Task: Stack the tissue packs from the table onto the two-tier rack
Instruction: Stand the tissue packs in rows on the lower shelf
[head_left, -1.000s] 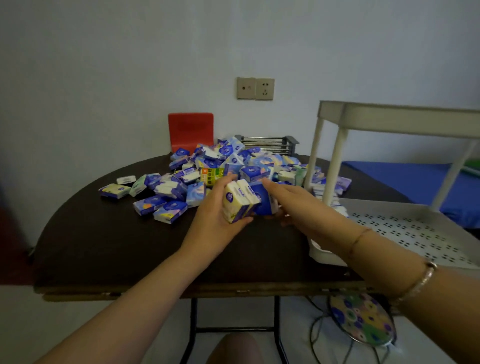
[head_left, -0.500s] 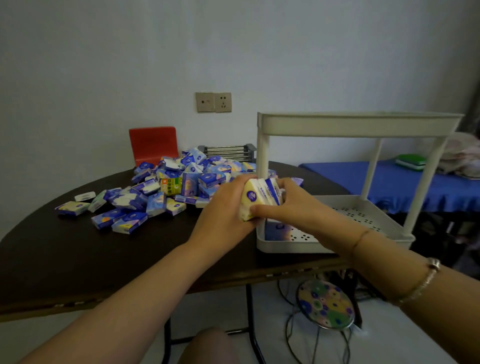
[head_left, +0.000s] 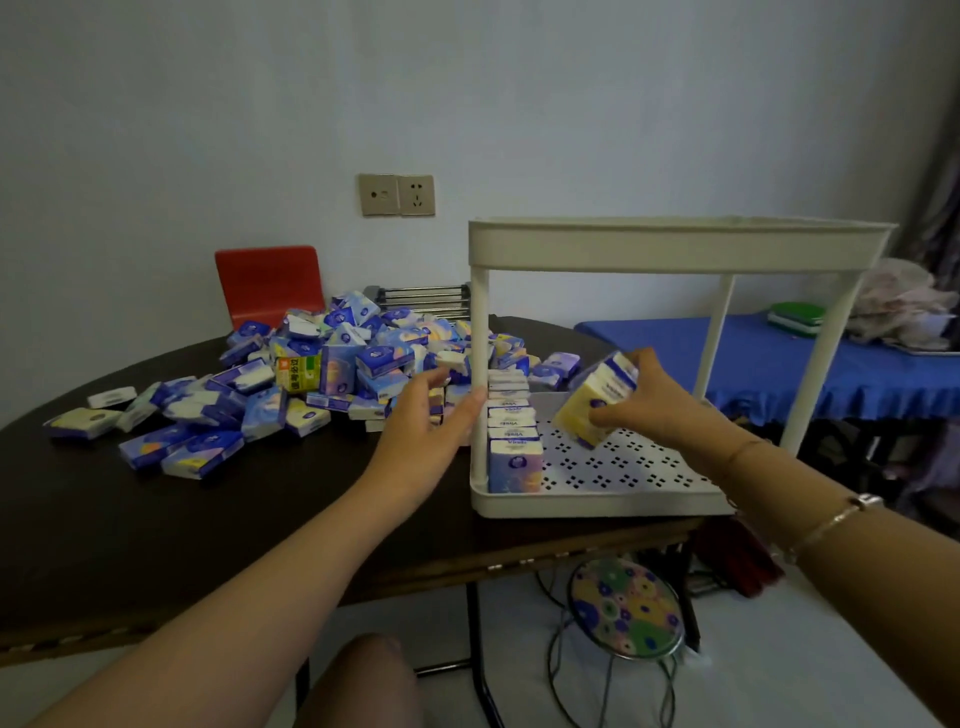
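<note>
A white two-tier rack (head_left: 597, 503) stands on the right end of the dark table (head_left: 156, 519). Along the left side of its perforated lower tier runs a row of upright tissue packs (head_left: 511, 431). My right hand (head_left: 660, 405) grips a small bundle of tissue packs (head_left: 597, 400), tilted, just above the lower tier. My left hand (head_left: 426, 426) hovers with relaxed fingers beside the rack's front left post and holds nothing. A heap of blue, white and yellow tissue packs (head_left: 332, 364) covers the table's middle and back.
A red chair back (head_left: 267, 283) and a metal wire rack (head_left: 423, 299) stand behind the heap. A blue-covered bed (head_left: 831, 364) lies to the right. Under the table's edge are a patterned stool (head_left: 626, 608) and cables. My knee (head_left: 363, 680) shows at the bottom.
My right hand carried the bundle of packs right, from in front of the heap into the rack's lower tier. My left hand let go of it and now hangs by the post.
</note>
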